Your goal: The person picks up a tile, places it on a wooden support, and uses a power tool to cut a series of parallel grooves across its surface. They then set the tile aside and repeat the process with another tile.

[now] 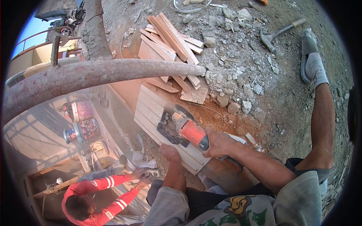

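My right hand (219,144) is wrapped round the rear of an orange angle grinder (191,130), its round disc (184,112) at the far end. The tool stands on a black base (170,127) over a pale, striped panel (151,109), possibly a tile. Whether the disc touches the panel cannot be made out in the dust. My left hand (169,152) grips the panel's near left edge with the fingers curled. One end of the panel lies close to my legs.
Cut strips (171,41) are heaped beyond the panel. A hammer (279,34) lies among rubble (241,79) near my sandalled foot (309,49). A thick pipe (105,71) crosses in front. At lower left, a person in red (88,199) works near buckets (88,130).
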`<state>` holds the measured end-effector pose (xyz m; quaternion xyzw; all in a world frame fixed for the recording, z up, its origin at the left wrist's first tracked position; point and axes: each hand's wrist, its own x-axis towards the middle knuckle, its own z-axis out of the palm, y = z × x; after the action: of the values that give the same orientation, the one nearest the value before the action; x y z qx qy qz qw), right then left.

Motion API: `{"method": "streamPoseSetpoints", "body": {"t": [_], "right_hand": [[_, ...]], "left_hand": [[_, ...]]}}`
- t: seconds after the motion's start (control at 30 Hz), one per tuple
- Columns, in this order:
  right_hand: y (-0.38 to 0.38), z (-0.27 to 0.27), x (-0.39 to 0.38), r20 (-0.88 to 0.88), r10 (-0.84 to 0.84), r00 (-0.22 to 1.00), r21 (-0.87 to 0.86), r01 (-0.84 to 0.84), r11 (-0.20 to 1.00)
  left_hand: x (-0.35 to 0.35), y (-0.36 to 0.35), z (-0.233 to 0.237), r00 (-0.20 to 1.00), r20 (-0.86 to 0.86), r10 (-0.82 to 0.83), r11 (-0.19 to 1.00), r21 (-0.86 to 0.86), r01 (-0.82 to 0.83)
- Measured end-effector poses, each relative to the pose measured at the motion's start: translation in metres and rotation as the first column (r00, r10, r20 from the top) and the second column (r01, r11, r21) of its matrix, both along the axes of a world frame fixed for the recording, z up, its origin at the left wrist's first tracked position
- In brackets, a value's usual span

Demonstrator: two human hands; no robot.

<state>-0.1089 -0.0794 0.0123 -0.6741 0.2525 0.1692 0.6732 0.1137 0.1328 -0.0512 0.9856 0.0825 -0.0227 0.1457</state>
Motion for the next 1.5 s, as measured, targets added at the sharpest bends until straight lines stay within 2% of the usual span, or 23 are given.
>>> {"method": "streamPoseSetpoints", "body": {"t": [0.23, 0.3, 0.4, 0.53, 0.7, 1.07, 1.23, 1.3, 1.5], "right_hand": [[-0.005, -0.003, 0.015, 0.004, 0.004, 1.000, -0.022, -0.004, 1.000], [-0.009, 0.001, 0.019, 0.000, 0.007, 1.000, -0.015, -0.007, 1.000], [-0.009, -0.003, 0.026, 0.007, -0.003, 1.000, -0.012, 0.003, 1.000], [-0.016, 0.000, 0.036, 0.041, -0.021, 0.999, -0.018, 0.021, 1.000], [-0.021, 0.002, 0.050, 0.029, -0.020, 0.999, 0.002, 0.020, 1.000], [-0.032, 0.001, 0.077, 0.016, -0.009, 1.000, 0.031, 0.008, 0.999], [-0.030, -0.010, 0.094, 0.085, -0.050, 0.995, 0.012, 0.049, 0.999], [-0.031, -0.014, 0.103, 0.100, -0.061, 0.993, 0.007, 0.061, 0.998], [-0.039, -0.010, 0.114, 0.099, -0.047, 0.994, 0.013, 0.046, 0.999]], "left_hand": [[0.005, 0.005, -0.007, 0.999, 0.036, 0.002, 1.000, 0.000, -0.002], [0.007, 0.008, -0.010, 0.995, 0.061, -0.081, 0.996, 0.029, 0.079], [0.005, 0.005, -0.006, 0.999, 0.040, -0.013, 1.000, 0.025, 0.012], [0.009, 0.009, -0.011, 0.998, 0.047, -0.048, 0.996, 0.076, 0.045], [0.003, -0.001, -0.004, 0.999, 0.047, 0.025, 0.999, 0.020, -0.026], [0.006, 0.007, -0.010, 0.996, 0.090, -0.025, 1.000, 0.017, 0.024], [0.007, 0.010, -0.014, 0.990, 0.144, -0.010, 1.000, -0.024, 0.013], [0.009, 0.013, -0.013, 0.998, 0.056, -0.034, 0.999, -0.012, 0.035], [0.000, 0.001, -0.001, 0.999, 0.031, -0.044, 0.998, -0.039, 0.045]]}}
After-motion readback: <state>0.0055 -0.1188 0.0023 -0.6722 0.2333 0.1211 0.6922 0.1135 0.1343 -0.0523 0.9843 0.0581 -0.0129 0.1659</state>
